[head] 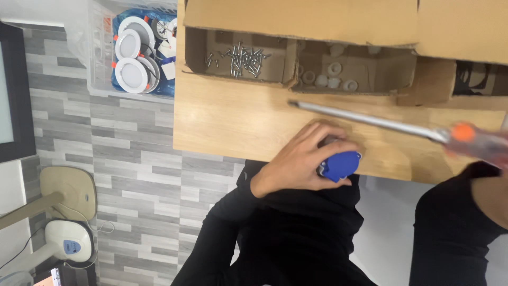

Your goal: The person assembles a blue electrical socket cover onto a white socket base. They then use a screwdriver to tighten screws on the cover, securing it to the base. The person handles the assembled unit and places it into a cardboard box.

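Blue part point(340, 164) sat clamped in left hand point(304, 159) at surface point(233, 119) edge, right hand point(489, 151) gripping screwdriver point(370, 121), its shaft lying above-left, tip past the part.

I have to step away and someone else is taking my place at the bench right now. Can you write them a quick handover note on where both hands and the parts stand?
Left hand: closed around a blue plastic part at the near edge of the wooden bench.
Right hand: at the frame's right edge, blurred, holding a long screwdriver with an orange and clear handle; its tip is over the bench, not on the part.
Supplies: loose screws in the left cardboard compartment, pale round washers in the next one.
Done: part and tool are in hand.
Left: no screw shows on the tip or in the part.
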